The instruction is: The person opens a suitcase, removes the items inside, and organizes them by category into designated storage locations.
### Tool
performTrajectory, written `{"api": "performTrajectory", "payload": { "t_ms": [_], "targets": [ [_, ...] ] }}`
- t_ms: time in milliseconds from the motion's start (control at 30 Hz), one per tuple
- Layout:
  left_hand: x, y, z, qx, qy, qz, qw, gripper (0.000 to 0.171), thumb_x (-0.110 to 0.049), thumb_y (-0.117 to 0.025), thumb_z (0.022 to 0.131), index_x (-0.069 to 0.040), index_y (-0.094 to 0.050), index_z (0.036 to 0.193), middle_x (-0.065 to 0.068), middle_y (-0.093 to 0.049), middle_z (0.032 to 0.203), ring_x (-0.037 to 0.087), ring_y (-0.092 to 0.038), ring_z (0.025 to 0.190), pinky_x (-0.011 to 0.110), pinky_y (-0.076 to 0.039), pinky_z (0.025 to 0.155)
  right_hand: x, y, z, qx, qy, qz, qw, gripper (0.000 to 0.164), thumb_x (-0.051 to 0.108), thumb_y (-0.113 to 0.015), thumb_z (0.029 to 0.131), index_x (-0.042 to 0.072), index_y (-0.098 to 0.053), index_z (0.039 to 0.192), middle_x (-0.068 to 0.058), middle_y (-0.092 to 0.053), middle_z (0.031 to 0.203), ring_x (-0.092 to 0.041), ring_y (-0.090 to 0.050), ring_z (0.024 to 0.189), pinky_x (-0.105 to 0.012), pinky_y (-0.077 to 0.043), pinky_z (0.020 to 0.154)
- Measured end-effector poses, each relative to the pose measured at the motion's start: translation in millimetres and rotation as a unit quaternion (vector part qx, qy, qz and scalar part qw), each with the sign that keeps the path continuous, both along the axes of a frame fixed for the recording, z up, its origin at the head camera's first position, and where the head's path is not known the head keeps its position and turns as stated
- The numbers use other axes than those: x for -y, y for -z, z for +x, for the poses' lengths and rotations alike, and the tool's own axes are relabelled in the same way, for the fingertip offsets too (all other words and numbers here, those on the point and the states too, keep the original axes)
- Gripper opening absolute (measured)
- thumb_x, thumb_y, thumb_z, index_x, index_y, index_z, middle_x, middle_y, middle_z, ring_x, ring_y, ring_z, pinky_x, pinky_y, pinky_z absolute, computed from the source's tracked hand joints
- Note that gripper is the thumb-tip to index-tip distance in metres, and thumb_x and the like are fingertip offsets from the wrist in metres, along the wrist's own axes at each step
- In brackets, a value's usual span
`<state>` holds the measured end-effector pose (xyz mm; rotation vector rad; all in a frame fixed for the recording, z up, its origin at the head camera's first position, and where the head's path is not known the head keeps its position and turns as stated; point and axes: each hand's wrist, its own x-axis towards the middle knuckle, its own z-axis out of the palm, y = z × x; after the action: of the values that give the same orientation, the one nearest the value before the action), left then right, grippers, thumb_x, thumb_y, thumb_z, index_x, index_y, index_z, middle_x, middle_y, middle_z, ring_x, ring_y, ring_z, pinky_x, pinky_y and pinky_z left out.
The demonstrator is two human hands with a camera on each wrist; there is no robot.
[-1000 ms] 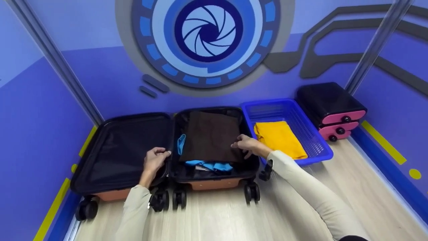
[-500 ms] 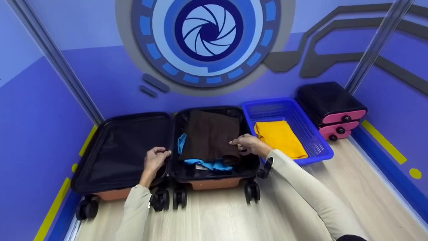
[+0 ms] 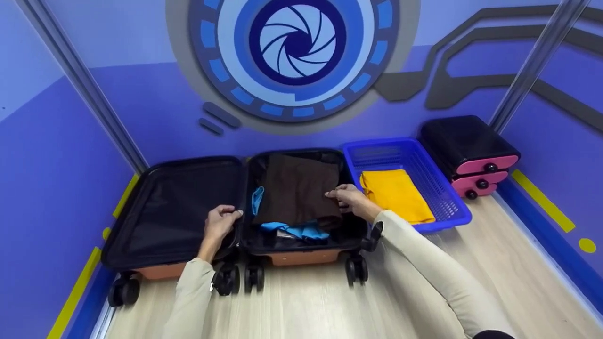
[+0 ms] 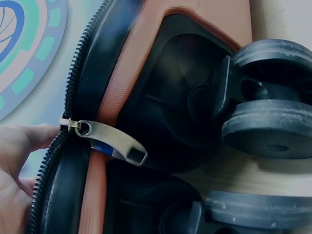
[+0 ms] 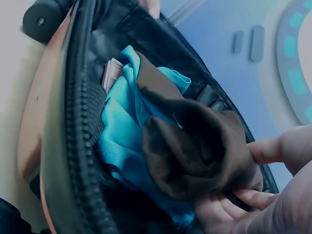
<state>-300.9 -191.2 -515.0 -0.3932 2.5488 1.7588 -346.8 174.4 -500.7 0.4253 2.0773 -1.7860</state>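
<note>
My right hand point(image 3: 353, 200) pinches the right edge of a dark brown folded garment point(image 3: 301, 188), thumb above and fingers beneath. In the right wrist view that edge of the brown cloth point(image 5: 195, 146) is curled over into a loose fold. Bright blue fabric point(image 3: 297, 230) shows under it at the front and left. Both lie in the right half of an open suitcase point(image 3: 301, 259). My left hand point(image 3: 220, 228) is at the inner edge of the left half, fingers loosely bent. In the left wrist view its fingertip touches the zipper edge point(image 4: 62, 129) beside the zipper pull point(image 4: 114, 139).
The suitcase's left half point(image 3: 188, 202) lies flat with a black lining. To the right, a blue basket point(image 3: 452, 214) holds a folded yellow cloth point(image 3: 398, 195). Beyond it stands a black and pink drawer box point(image 3: 471, 141). Black wheels point(image 3: 356, 270) stick out toward the front.
My right hand has taken hold of the brown garment's right edge and drawn it slightly inward, so the cloth is wrinkled and bunched there. My left hand has stayed in place.
</note>
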Motion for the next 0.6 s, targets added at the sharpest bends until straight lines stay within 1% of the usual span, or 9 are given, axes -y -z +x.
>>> {"api": "performTrajectory", "payload": {
  "t_ms": [100, 200, 300, 367, 400, 500, 600],
  "targets": [
    [-1, -0.4, -0.3, 0.001, 0.001, 0.009, 1.0, 0.037, -0.02, -0.076, 0.093, 0.002, -0.068, 0.122, 0.002, -0.072, 0.094, 0.007, -0.059, 0.067, 0.021, -0.05, 0.065, 0, -1.8, -1.0, -0.001, 0.005, -0.012, 1.0, 0.022, 0.012, -0.075, 0.094, 0.01, -0.055, 0.103, 0.002, -0.061, 0.08, -0.011, -0.061, 0.067, -0.026, -0.055, 0.064],
    [-1, 0.1, -0.6, 0.006, -0.003, 0.015, 0.9999, 0.036, -0.018, -0.075, 0.093, 0.003, -0.068, 0.122, 0.001, -0.07, 0.091, 0.008, -0.057, 0.066, 0.021, -0.05, 0.065, -1, -2.3, -1.2, 0.007, 0.011, -0.034, 0.999, 0.018, 0.009, -0.073, 0.092, 0.012, -0.057, 0.097, 0.001, -0.064, 0.079, -0.013, -0.065, 0.067, -0.028, -0.057, 0.064],
    [-1, 0.4, -0.2, 0.008, -0.004, 0.015, 0.9998, 0.036, -0.018, -0.075, 0.093, 0.003, -0.068, 0.122, 0.0, -0.068, 0.091, 0.008, -0.057, 0.067, 0.022, -0.05, 0.066, -1, -3.3, -0.4, 0.002, 0.012, -0.048, 0.999, 0.016, 0.007, -0.071, 0.091, 0.014, -0.058, 0.092, 0.002, -0.064, 0.078, -0.012, -0.064, 0.065, -0.029, -0.057, 0.063],
    [-1, 0.3, 0.0, 0.008, -0.004, 0.014, 0.9999, 0.036, -0.018, -0.075, 0.093, 0.002, -0.068, 0.122, -0.001, -0.067, 0.09, 0.008, -0.057, 0.067, 0.021, -0.05, 0.066, 0, -5.6, -0.2, -0.005, 0.015, -0.059, 0.998, 0.014, 0.006, -0.069, 0.092, 0.015, -0.058, 0.092, 0.003, -0.065, 0.077, -0.011, -0.061, 0.061, -0.028, -0.055, 0.061],
    [-1, 0.2, 0.0, 0.007, -0.004, 0.013, 0.9999, 0.036, -0.018, -0.075, 0.093, 0.002, -0.068, 0.122, -0.001, -0.067, 0.089, 0.007, -0.057, 0.067, 0.021, -0.05, 0.066, 1, -7.7, -0.3, -0.009, 0.017, -0.065, 0.998, 0.014, 0.005, -0.068, 0.092, 0.015, -0.058, 0.092, 0.004, -0.063, 0.075, -0.009, -0.058, 0.059, -0.027, -0.053, 0.06],
    [-1, -0.3, -0.6, 0.007, -0.004, 0.013, 0.9999, 0.036, -0.018, -0.075, 0.093, 0.003, -0.068, 0.122, -0.002, -0.067, 0.089, 0.007, -0.057, 0.067, 0.02, -0.049, 0.065, 5, -15.8, -2.5, -0.023, 0.028, -0.103, 0.994, 0.015, 0.003, -0.064, 0.093, 0.015, -0.058, 0.09, 0.005, -0.058, 0.072, -0.009, -0.053, 0.058, -0.024, -0.049, 0.059],
    [0, -1.6, -1.3, 0.011, -0.006, 0.01, 0.9999, 0.037, -0.019, -0.075, 0.093, 0.002, -0.068, 0.123, 0.0, -0.068, 0.091, 0.007, -0.058, 0.068, 0.019, -0.049, 0.065, 9, -26.7, -5.0, -0.029, 0.039, -0.144, 0.988, 0.018, 0.001, -0.063, 0.093, 0.016, -0.058, 0.086, 0.004, -0.053, 0.071, -0.011, -0.052, 0.061, -0.024, -0.048, 0.061]
  ]
}}
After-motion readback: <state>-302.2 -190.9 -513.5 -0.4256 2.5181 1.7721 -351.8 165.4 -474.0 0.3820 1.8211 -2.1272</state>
